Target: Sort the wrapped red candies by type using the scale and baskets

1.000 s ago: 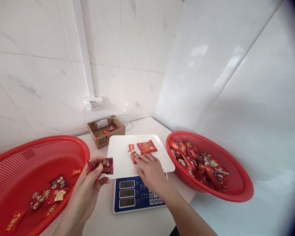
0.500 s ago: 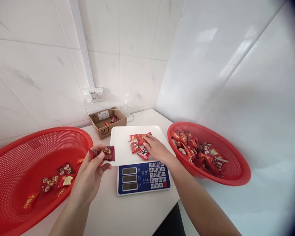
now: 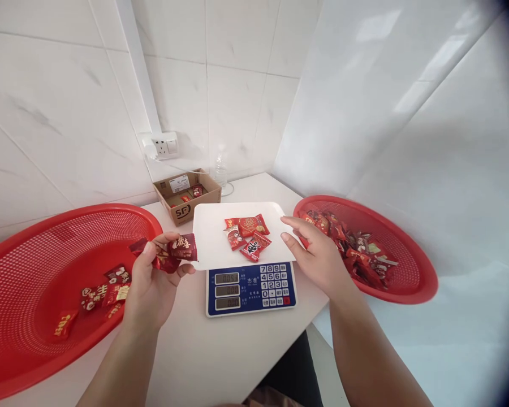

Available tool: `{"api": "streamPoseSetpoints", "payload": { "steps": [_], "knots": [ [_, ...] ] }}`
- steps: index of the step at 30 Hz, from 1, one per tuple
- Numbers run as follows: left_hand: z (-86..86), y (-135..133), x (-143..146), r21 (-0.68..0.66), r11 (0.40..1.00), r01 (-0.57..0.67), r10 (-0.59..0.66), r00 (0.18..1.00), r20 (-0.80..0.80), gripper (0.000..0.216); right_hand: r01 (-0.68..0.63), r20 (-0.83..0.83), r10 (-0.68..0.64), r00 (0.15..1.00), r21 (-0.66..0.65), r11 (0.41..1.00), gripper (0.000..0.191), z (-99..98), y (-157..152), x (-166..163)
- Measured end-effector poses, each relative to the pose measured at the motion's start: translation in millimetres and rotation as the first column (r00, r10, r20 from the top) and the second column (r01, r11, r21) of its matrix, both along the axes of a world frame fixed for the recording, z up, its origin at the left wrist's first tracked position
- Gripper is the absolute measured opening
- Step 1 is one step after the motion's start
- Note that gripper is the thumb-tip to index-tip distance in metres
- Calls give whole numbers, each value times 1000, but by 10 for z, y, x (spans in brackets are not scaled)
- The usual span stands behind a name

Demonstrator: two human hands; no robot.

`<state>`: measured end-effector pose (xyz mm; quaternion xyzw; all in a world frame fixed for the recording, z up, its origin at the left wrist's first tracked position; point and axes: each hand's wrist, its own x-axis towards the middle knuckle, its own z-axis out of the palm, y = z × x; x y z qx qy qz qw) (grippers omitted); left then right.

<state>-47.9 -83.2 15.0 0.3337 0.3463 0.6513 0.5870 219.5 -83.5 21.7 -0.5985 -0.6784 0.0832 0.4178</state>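
My left hand point(image 3: 152, 282) is closed on several wrapped candies point(image 3: 183, 247) in dark red wrappers, at the left edge of the scale's white pan point(image 3: 212, 251). Three red wrapped candies point(image 3: 248, 225) lie together on the pan. My right hand point(image 3: 318, 257) is open, fingers apart, at the pan's right edge, with nothing in its grasp. Below the pan is the scale's blue panel point(image 3: 252, 289), with displays on the left and a keypad on the right; the digits are faint.
A red basket point(image 3: 21, 260) with several wrapped candies stands at left. Another red basket point(image 3: 411, 254), holding a heap of candies, is at right. Behind the scale are a cardboard box point(image 3: 163, 206) with a few candies and a clear bottle point(image 3: 220, 170) by the wall.
My right hand has let go of the candies on the pan and moved right, off the pile. My left hand still holds its candies. The view has tilted slightly downward.
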Motion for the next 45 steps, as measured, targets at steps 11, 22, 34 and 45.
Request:
{"api": "streamPoseSetpoints", "payload": {
  "steps": [11, 22, 34, 45],
  "knots": [
    [7, -1, 7, -6, 1000, 8, -8, 1000, -8, 33, 16, -27, -18, 999, -81, 997, 37, -116, -74, 29],
    [-144, -113, 145, 36, 986, 164, -131, 886, -445, 32, -443, -367, 346, 864, -226, 868, 57, -236, -347, -380],
    [-325, -434, 507, 160, 912, 378, -50, 489, -871, 66, -451, -678, 260, 688, -118, 885, 58, -423, -640, -827],
    [-76, -481, 430, 5, 798, 602, -282, 381, -880, 70, -307, -707, 95, 701, -179, 935, 42, -398, -747, -800]
  ]
}}
